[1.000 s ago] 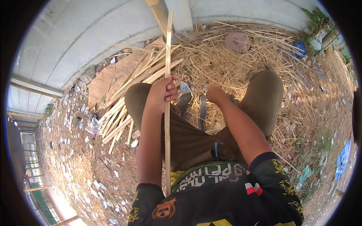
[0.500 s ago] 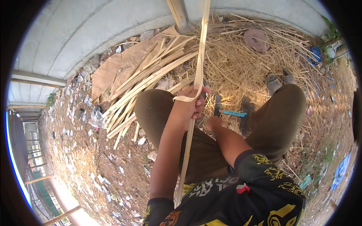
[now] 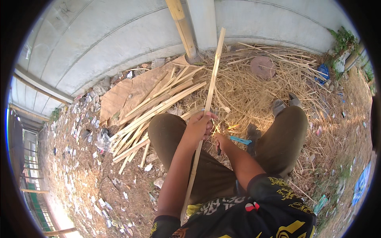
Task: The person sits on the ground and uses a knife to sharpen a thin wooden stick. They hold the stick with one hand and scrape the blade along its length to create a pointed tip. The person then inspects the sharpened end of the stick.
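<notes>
Left grip (image 3: 199,127) wraps the bamboo strip (image 3: 214,75), which extends both ways.

Ground (image 3: 131,174) | on it: cardboard sheet (image 3: 119,95) | pale shavings (image 3: 242,93) | blue plastic (image 3: 362,180) | scattered litter (image 3: 102,202)

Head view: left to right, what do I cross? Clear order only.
Cardboard sheet → left grip on a long pale strip → right grip → light-blue object → round reddish disc → crumpled blue item → blue sheet.
</notes>
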Available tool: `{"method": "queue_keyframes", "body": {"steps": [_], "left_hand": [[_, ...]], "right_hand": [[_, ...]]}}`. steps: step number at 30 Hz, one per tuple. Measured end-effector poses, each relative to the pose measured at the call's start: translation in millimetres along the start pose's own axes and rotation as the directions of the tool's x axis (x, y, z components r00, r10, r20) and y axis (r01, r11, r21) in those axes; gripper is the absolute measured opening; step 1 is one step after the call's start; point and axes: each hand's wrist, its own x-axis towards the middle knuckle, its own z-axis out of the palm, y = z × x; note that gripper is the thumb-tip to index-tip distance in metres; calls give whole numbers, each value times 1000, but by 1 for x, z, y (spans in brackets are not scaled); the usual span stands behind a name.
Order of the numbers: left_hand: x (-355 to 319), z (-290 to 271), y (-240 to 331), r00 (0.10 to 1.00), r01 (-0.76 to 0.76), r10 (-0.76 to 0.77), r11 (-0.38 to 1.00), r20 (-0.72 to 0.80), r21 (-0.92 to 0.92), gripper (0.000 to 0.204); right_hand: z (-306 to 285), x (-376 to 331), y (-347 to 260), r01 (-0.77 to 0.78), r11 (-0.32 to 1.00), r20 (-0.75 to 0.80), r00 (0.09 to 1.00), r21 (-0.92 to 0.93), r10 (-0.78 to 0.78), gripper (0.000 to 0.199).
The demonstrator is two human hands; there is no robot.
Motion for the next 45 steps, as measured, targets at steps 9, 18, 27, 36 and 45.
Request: {"method": "queue_keyframes", "body": {"steps": [9,18,27,36,45], "left_hand": [[-1,-7,-4,994,-99,98,995,-49,-29,27],[17,-13,-23,963,-151,180,977,-203,148,28],[16,-16,-16,937,-128,204,956,-285,263,25],[18,-17,-23,947,-217,253,958,-197,186,27],[-21,9,-8,972,-220,225,973,-69,72,23]], "right_hand": [[54,-90,-182,-35,962,12,999,269,33,26],[105,-252,-194,749,-173,518,254,-640,-817,21],[120,-255,-140,824,-523,676,-260,-217,-689,28],[117,-245,-146,743,-408,682,89,-531,-726,22],[92,-208,-180,304,-224,341,418,-926,-842,23]]}}
